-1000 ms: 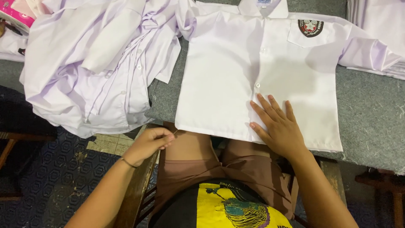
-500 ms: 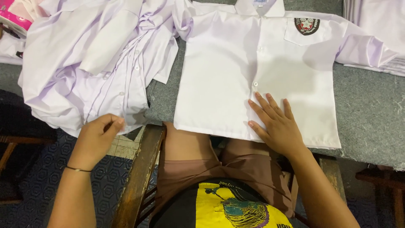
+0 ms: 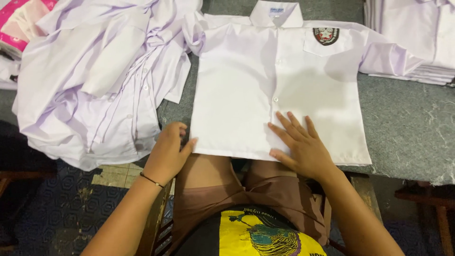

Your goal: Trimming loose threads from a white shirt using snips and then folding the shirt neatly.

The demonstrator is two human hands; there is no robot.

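Note:
A white short-sleeved shirt (image 3: 265, 90) with a dark badge on its chest pocket lies buttoned and spread flat on the grey table (image 3: 407, 128), collar away from me. My right hand (image 3: 301, 147) rests flat on its lower hem, fingers spread. At the hem's lower left corner my left hand (image 3: 168, 151) has its thumb touching the shirt's edge and its fingers curled. Neither hand grips anything that I can see.
A loose heap of white shirts (image 3: 95, 80) covers the table's left side. A neat stack of folded white shirts (image 3: 417, 33) sits at the back right. Something pink (image 3: 19, 23) lies at the far left. The table's near edge runs above my lap.
My left hand went from the table's edge out to the left by the heap, then came back to the shirt's lower left corner. My right hand stayed flat on the hem.

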